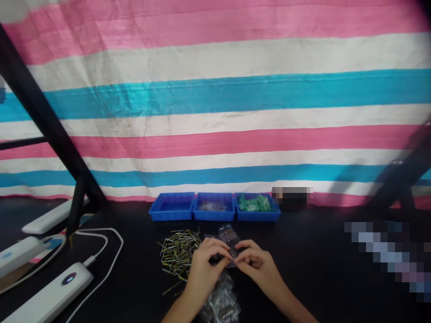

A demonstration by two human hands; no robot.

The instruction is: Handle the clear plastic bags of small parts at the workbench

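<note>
Bag (227,232) is pinched by left hand (209,259) and right hand (257,262); seemingly filled bags (222,301) lie toward the worktop (323,273)'s near edge, many pins (180,252) unpacked.

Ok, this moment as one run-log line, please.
left hand: pinching small clear bag; right hand: pinching same bag; beside left hand: pile of thin rods; nearer: heap of clear bags; beyond: three blue trays
</note>
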